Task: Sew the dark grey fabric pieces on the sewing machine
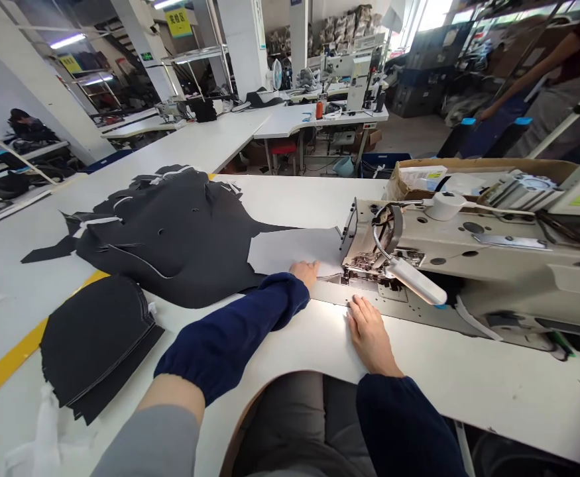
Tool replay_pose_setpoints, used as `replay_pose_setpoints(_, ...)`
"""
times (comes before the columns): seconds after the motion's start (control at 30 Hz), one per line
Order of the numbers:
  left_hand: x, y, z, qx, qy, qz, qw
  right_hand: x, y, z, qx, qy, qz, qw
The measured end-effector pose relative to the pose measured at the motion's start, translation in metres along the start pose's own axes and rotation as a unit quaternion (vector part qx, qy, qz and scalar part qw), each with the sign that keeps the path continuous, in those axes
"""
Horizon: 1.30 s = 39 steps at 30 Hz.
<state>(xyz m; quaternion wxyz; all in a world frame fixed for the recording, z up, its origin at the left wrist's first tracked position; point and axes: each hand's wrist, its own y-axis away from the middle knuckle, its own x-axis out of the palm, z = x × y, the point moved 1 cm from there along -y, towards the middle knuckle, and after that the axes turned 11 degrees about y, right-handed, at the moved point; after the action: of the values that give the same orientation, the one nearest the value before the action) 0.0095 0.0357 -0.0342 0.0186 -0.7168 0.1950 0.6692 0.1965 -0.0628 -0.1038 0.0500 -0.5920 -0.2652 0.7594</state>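
My left hand (305, 271) reaches forward and presses on the near edge of a light grey fabric panel (292, 250), fingers stretched out. The panel's right end lies by the needle area of a sewing machine (384, 255); the needle itself is hard to make out. My right hand (370, 334) rests open, fingers laid flat on the near edge of the machine's bed, with nothing held. A large heap of dark grey fabric pieces (185, 228) joins or overlaps the panel's left side; I cannot tell which.
A stack of curved black pieces (98, 338) lies at the left on the white table (290, 358). Behind the machine stands a cardboard box (399, 177) with odds and ends. A lamp (416, 281) hangs low beside the needle area. A person's arm (528, 73) shows at the upper right.
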Motion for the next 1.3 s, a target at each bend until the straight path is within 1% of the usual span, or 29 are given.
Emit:
replay_pose_setpoints(0.07,-0.005,-0.002,-0.001,-0.005,0.008,0.014,1.0,-0.015,0.007,0.008,0.027,-0.069,-0.001,0.997)
replay_pose_setpoints(0.1,-0.009,-0.001,-0.002,-0.006,0.013,0.023,1.0,-0.025,0.014,0.014,0.055,-0.117,0.008,0.992)
replay_pose_setpoints(0.17,-0.016,0.005,-0.004,-0.009,0.024,0.042,0.999,-0.047,0.033,0.028,0.14,-0.237,0.053,0.96)
replay_pose_setpoints(0.2,-0.019,0.012,-0.006,-0.008,0.028,0.054,0.998,-0.057,0.045,0.035,0.19,-0.306,0.085,0.929)
replay_pose_setpoints(0.23,-0.02,0.024,-0.007,-0.005,0.032,0.067,0.997,-0.066,0.057,0.041,0.239,-0.377,0.118,0.887)
replay_pose_setpoints(0.3,-0.017,0.056,-0.011,0.005,0.034,0.098,0.995,-0.077,0.082,0.047,0.323,-0.509,0.173,0.779)
replay_pose_setpoints(0.33,-0.013,0.076,-0.011,0.027,0.037,0.121,0.992,-0.08,0.093,0.048,0.357,-0.561,0.193,0.722)
replay_pose_setpoints(0.37,-0.01,0.097,-0.01,0.075,0.047,0.155,0.984,-0.079,0.103,0.047,0.388,-0.596,0.21,0.671)
replay_pose_setpoints(0.4,-0.007,0.118,-0.007,0.143,0.069,0.191,0.969,-0.077,0.112,0.045,0.418,-0.611,0.225,0.633)
replay_pose_setpoints(0.43,-0.006,0.137,0.001,0.215,0.1,0.214,0.948,-0.075,0.12,0.043,0.448,-0.608,0.237,0.611)
replay_pose_setpoints(0.47,-0.006,0.155,0.015,0.263,0.133,0.21,0.932,-0.072,0.127,0.04,0.472,-0.594,0.245,0.603)
replay_pose_setpoints(0.5,-0.008,0.169,0.032,0.27,0.157,0.176,0.933,-0.07,0.133,0.038,0.49,-0.576,0.246,0.606)
replay_pose_setpoints(0.53,-0.01,0.182,0.054,0.226,0.168,0.117,0.952,-0.069,0.139,0.035,0.501,-0.56,0.239,0.615)
replay_pose_setpoints(0.57,-0.011,0.192,0.078,0.124,0.158,0.034,0.979,-0.071,0.144,0.033,0.504,-0.554,0.228,0.622)
replay_pose_setpoints(0.6,-0.011,0.201,0.101,0.0,0.13,-0.04,0.991,-0.075,0.15,0.03,0.502,-0.557,0.213,0.627)
replay_pose_setpoints(0.63,-0.007,0.21,0.12,-0.108,0.104,-0.077,0.986,-0.08,0.155,0.027,0.499,-0.564,0.196,0.628)
replay_pose_setpoints(0.67,0.0,0.218,0.133,-0.186,0.096,-0.083,0.974,-0.087,0.162,0.024,0.5,-0.568,0.178,0.63)
replay_pose_setpoints(0.7,0.011,0.224,0.14,-0.218,0.108,-0.072,0.967,-0.095,0.17,0.019,0.503,-0.565,0.156,0.635)
replay_pose_setpoints(0.73,0.023,0.23,0.141,-0.215,0.142,-0.07,0.964,-0.103,0.179,0.012,0.507,-0.555,0.13,0.647)
replay_pose_setpoints(0.77,0.035,0.234,0.135,-0.179,0.181,-0.065,0.965,-0.11,0.19,0.003,0.515,-0.533,0.1,0.664)
replay_pose_setpoints(0.8,0.046,0.239,0.125,-0.13,0.217,-0.073,0.965,-0.117,0.204,-0.008,0.528,-0.502,0.067,0.681)
replay_pose_setpoints(0.87,0.059,0.246,0.089,-0.023,0.263,-0.098,0.959,-0.13,0.24,-0.034,0.57,-0.426,0.002,0.703)
replay_pose_setpoints(0.93,0.056,0.249,0.037,0.098,0.277,-0.108,0.95,-0.145,0.288,-0.061,0.622,-0.344,-0.062,0.7)
replay_pose_setpoints(1.0,0.043,0.245,-0.029,0.232,0.265,-0.111,0.929,-0.16,0.346,-0.082,0.67,-0.265,-0.123,0.682)
replay_pose_setpoints(1.07,0.033,0.234,-0.106,0.368,0.237,-0.099,0.893,-0.177,0.409,-0.095,0.718,-0.203,-0.167,0.644)
replay_pose_setpoints(1.13,0.035,0.222,-0.185,0.494,0.192,-0.054,0.846,-0.195,0.472,-0.098,0.77,-0.153,-0.191,0.589)
replay_pose_setpoints(1.2,0.052,0.211,-0.259,0.576,0.127,0.006,0.807,-0.213,0.532,-0.092,0.823,-0.101,-0.199,0.523)
replay_pose_setpoints(1.27,0.079,0.2,-0.319,0.608,0.062,0.037,0.791,-0.23,0.585,-0.08,0.872,-0.051,-0.196,0.445)
replay_pose_setpoints(1.3,0.096,0.193,-0.342,0.613,0.032,0.046,0.788,-0.237,0.608,-0.072,0.894,-0.028,-0.193,0.403)
